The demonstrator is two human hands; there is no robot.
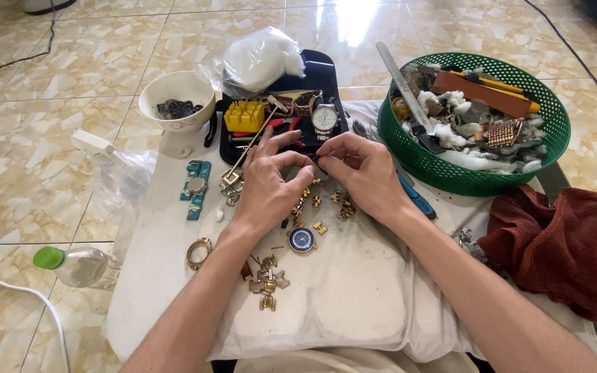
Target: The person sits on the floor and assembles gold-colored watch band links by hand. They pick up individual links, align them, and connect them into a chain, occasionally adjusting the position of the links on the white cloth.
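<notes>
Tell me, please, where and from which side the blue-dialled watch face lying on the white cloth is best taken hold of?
Probably by its rim, pinched from above. The blue-dialled watch face lies flat, dial up, on the white cloth, with bare cloth on its near side. Coming from there avoids the gold band links beside it and the left hand.

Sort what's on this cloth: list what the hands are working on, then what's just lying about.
In hand:
left hand and right hand, pinching a small part between them
gold band links beneath them
blue watch dial

Lying about:
green basket
white bowl
brown towel
plastic bottle
</notes>
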